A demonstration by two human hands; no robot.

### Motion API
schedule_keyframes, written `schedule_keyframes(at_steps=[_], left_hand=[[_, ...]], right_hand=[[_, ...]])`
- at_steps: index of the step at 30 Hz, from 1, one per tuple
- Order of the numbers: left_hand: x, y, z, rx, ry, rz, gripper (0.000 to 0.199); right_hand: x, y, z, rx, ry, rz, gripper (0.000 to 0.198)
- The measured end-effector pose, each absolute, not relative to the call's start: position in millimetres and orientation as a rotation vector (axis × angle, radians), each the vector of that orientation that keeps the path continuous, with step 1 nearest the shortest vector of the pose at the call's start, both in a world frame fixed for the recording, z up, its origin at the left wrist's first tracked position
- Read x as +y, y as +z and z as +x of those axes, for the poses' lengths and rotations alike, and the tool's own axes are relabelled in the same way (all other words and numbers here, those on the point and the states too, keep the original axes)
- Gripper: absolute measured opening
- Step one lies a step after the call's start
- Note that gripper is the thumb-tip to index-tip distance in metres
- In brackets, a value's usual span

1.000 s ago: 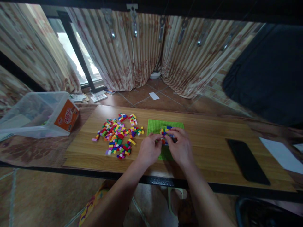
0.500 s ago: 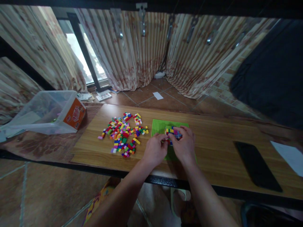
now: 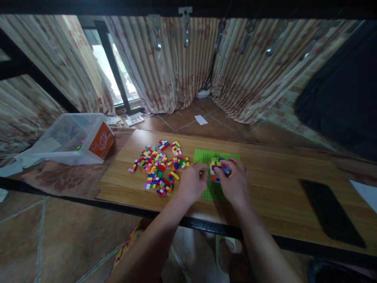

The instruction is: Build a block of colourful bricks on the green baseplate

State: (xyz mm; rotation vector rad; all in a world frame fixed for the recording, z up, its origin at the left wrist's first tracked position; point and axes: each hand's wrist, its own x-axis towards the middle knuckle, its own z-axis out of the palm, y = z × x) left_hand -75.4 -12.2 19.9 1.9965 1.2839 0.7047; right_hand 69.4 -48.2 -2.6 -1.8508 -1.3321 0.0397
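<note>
A small block built of colourful toy bricks (image 3: 215,168) stands on the green studded baseplate (image 3: 218,193). My right hand (image 3: 235,179) is closed on it from the right, thumb at the near side and fingers over the top, hiding much of that side. To the left of the block, my left hand (image 3: 193,182) hovers over the baseplate's left edge. Its fingers are slightly apart, with a gap between them and the block, and I see nothing in them. A loose pile of small toy bricks (image 3: 154,161) in many colours lies left of this hand.
At the table's left end stands a clear plastic bin (image 3: 67,153) with an orange label. A black flat slab (image 3: 331,212) and a white paper sheet (image 3: 363,192) lie to the right. The wooden board (image 3: 273,184) under the bricks has a dark front edge.
My left hand has drawn away from the brick block, leaving a gap where its fingers touched it. My right hand stays on the block. The whole view has shifted slightly.
</note>
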Motion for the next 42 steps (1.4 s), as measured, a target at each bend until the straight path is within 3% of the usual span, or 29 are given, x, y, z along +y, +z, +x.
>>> schedule_keyframes(at_steps=[7, 17, 31, 42], left_hand=[[24, 22, -95, 1.732, 0.638, 2.416, 0.025], [31, 19, -88, 1.867, 0.367, 2.477, 0.028], [-3, 21, -75, 1.140, 0.801, 2.153, 0.023], [-4, 16, -60, 1.167, 0.779, 2.036, 0.047]], right_hand=[[-54, 3, 76, -1.304, 0.085, -1.801, 0.033], [-56, 9, 85, -1.227, 0.120, -1.773, 0.027], [-58, 14, 102, -1.081, 0.157, -1.732, 0.024], [-59, 16, 102, -1.095, 0.168, -1.747, 0.025]])
